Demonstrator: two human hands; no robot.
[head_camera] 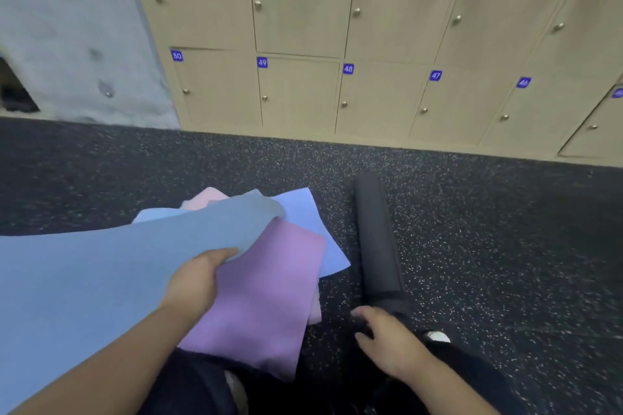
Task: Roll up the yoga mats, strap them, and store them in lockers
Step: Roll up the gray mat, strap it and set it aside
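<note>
- Floor: dark rubber flecked with white, filling the lower part of the view.
- Lockers: pale wood doors in two visible rows along the far edge of the floor, each with a round knob and a blue number tag; the lower row reads 50, 49, 48, 47 from left to right.
- Blue mat: lifted off the floor at the left, its far end sagging over the other flat mats.
- Purple mat: flat, lying under the blue mat's raised end and on top of the others.
- Light blue mat: flat beneath the purple one, its corner sticking out toward the black roll.
- Pink mat: only a far corner and a thin near edge show from under the pile.
- Black mat: rolled up, lying on the floor just right of the pile, pointing toward the lockers.
- Left hand: fingers curled round the blue mat's edge, holding it up.
- Right hand: fingers loosely spread, at the near end of the black mat; motion blur hides whether it touches it.
</note>
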